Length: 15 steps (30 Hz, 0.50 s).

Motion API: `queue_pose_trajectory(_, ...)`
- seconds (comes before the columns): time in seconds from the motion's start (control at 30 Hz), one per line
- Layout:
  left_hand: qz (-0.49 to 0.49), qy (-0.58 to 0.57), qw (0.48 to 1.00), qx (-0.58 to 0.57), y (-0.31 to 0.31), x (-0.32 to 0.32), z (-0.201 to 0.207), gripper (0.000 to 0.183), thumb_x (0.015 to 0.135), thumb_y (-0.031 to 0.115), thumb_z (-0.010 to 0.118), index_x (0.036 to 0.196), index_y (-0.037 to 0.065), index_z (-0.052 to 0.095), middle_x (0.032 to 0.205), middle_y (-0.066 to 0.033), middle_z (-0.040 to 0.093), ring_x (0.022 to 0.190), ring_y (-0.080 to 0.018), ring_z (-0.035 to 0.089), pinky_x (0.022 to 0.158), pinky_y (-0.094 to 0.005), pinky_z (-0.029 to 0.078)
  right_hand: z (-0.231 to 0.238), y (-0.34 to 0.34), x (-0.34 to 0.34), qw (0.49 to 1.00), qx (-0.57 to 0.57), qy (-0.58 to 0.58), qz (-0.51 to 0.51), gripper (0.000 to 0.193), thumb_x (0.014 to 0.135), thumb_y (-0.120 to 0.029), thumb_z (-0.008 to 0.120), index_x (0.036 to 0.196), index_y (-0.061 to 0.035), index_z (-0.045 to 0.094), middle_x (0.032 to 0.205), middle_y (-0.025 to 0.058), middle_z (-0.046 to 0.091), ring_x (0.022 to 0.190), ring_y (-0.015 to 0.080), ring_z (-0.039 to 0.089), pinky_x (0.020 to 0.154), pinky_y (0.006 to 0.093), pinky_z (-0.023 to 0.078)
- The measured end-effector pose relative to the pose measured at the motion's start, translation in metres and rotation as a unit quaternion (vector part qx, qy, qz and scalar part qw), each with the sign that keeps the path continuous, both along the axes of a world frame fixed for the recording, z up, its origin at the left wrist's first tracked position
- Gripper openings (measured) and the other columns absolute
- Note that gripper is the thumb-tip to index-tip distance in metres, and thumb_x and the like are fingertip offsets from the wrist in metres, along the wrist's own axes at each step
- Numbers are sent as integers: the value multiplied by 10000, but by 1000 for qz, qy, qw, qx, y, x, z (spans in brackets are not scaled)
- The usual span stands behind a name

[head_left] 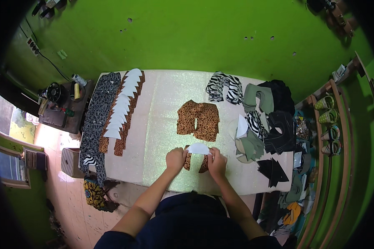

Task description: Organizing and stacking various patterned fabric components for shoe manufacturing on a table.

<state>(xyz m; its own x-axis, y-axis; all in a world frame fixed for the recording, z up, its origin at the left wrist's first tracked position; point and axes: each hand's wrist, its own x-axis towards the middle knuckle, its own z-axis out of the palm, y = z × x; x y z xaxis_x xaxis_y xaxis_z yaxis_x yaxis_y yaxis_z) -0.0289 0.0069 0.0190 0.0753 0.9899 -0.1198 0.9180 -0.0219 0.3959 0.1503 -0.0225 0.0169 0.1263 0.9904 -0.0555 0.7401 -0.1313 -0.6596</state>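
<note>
A white half-moon piece, like paper or thin lining, lies over the curved top of a U-shaped leopard-print cut piece near the table's front edge. My left hand pinches its left end, and the fingers also touch the print's edge. At the opposite end my right hand is closed on the same white piece. Whether either grip takes in the print beneath is hidden. Just beyond my hands sits a loose stack of leopard-print U-shaped pieces.
On the left of the cream table, overlapping white half-moons lie on leopard-print strips, beside grey-black patterned pieces. Zebra-print, green and black pieces crowd the right. A wooden rack with shoes stands at right.
</note>
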Motion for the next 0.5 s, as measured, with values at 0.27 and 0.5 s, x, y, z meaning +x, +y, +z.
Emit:
queue_pose_trajectory(0.27,-83,-38,992,83,16,7,-2,325,769,62,524,1090,21,498,948,-163,509,829,-321,544,721,-408,468,5,15,-14,992,-40,-117,-36,316,760,-218,631,1006,-38,549,1028,113,478,1023,286,420,838,404,334)
queue_pose_trajectory(0.5,-91,-59,993,-48,23,4,-2,236,779,89,521,997,-2,534,930,-183,532,884,-333,552,745,-408,478,3,18,-8,999,-40,27,-9,236,801,-215,594,933,-23,553,824,118,599,798,305,574,752,414,414)
